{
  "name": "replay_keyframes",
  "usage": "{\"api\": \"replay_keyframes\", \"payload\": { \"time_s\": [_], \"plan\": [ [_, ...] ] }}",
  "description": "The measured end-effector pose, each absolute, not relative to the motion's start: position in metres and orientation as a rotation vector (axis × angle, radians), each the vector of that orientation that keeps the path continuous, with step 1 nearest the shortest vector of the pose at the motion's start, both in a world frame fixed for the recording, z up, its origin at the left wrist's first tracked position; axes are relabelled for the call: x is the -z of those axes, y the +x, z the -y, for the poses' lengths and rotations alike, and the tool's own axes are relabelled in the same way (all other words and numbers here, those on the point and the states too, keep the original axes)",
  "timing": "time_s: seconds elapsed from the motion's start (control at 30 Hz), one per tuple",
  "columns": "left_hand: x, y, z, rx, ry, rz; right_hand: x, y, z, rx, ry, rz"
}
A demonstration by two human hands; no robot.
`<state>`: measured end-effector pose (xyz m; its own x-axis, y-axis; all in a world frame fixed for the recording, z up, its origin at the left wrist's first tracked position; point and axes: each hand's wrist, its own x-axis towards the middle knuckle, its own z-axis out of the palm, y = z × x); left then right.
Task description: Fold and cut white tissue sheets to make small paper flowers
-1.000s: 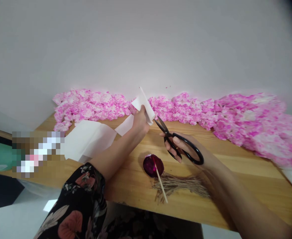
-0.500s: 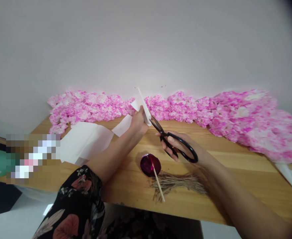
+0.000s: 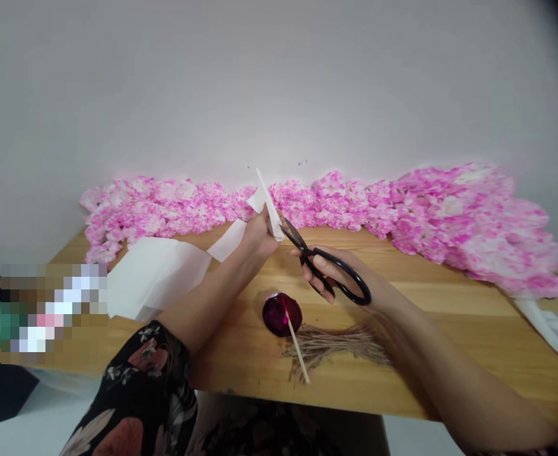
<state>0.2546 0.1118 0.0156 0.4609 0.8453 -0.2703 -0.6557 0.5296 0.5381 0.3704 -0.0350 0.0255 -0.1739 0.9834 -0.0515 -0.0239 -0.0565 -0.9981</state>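
Above the desk [image 3: 469, 310], white paper [image 3: 272, 212] is being pinched in the left hand's [image 3: 258, 233] grip, black scissors [image 3: 308, 252] are being gripped by the right hand [image 3: 349, 257], and left fingers are possibly being risked, blades being held so near.

Desk [image 3: 240, 377]: flowers [image 3: 174, 206], rear, along wall [image 3: 279, 95]; paper sheets [image 3: 159, 272], left; bowl [image 3: 275, 315], front centre, before flowers; stick [image 3: 298, 354], leaning in bowl, lower end over strands [image 3: 345, 345]; strands, right of bowl; cloth [image 3: 547, 329], right end, before flowers
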Motion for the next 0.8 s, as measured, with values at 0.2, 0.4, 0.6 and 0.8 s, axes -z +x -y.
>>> {"api": "replay_keyframes", "payload": {
  "time_s": [0.2, 0.4, 0.6, 0.8],
  "plan": [
    [-0.0144, 0.2545, -0.1120, -0.939, 0.392, -0.558, -0.0215, 0.3724, 0.0344, -1.389, -1.113, 1.285],
    [-0.0160, 0.2545, -0.1108, -0.907, 0.423, -0.561, -0.0238, 0.3720, 0.0359, -1.391, -1.112, 1.307],
    [-0.0176, 0.2521, -0.1125, -0.942, 0.395, -0.529, -0.0236, 0.3717, 0.0357, -1.414, -1.104, 1.324],
    [-0.0183, 0.2488, -0.1123, -0.945, 0.387, -0.522, -0.0238, 0.3722, 0.0360, -1.417, -1.124, 1.331]
  ]
}}
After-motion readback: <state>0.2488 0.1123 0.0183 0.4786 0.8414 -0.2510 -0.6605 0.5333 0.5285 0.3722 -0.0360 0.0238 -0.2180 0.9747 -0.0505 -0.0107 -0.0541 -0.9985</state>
